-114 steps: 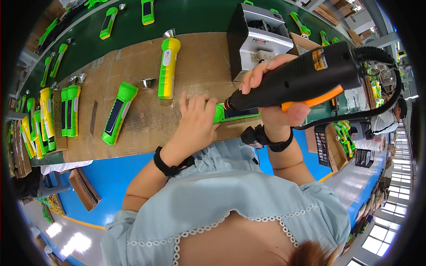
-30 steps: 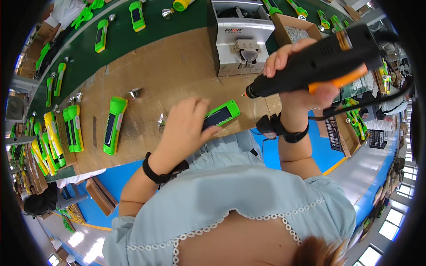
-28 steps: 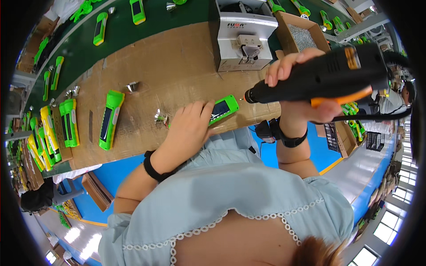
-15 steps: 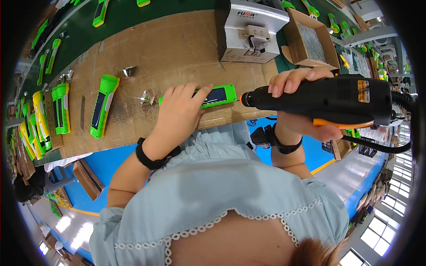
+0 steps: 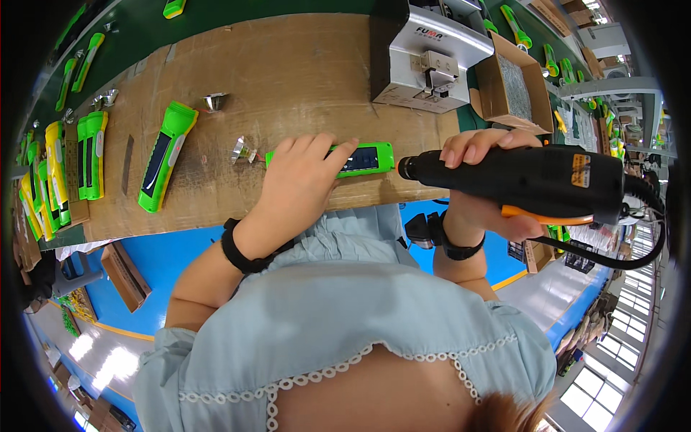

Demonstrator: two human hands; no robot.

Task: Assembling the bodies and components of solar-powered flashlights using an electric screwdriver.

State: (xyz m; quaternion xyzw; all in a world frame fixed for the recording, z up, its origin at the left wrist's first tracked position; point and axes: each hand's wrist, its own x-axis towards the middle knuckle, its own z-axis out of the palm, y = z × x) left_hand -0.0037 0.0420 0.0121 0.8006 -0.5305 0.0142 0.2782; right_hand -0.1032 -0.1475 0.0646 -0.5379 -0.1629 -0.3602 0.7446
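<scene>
My left hand [image 5: 296, 176] is closed over a green flashlight body [image 5: 374, 158] with a dark solar panel, pressing it flat on the cardboard near the table's front edge. In my right hand [image 5: 481, 155] is a black electric screwdriver [image 5: 551, 175] with an orange lever, held level. Its nose points left at the flashlight's right end; whether the bit touches is too small to tell. A shiny reflector [image 5: 245, 150] lies just left of the flashlight, partly beside my fingers. Further left rests a green and yellow flashlight [image 5: 165, 158], with another reflector [image 5: 214, 102] near its top.
A metal machine [image 5: 425, 61] stands at the back, beside a cardboard box [image 5: 507, 85] of small metal pieces. Several more flashlights [image 5: 91, 155] lie at the left, near a thin dark strip [image 5: 127, 165]. A black cable [image 5: 612, 261] hangs from the screwdriver at the right.
The whole view has shifted slightly, so the bench things sit a little differently. Both hands keep their holds, and the screwdriver stays at the flashlight's right end.
</scene>
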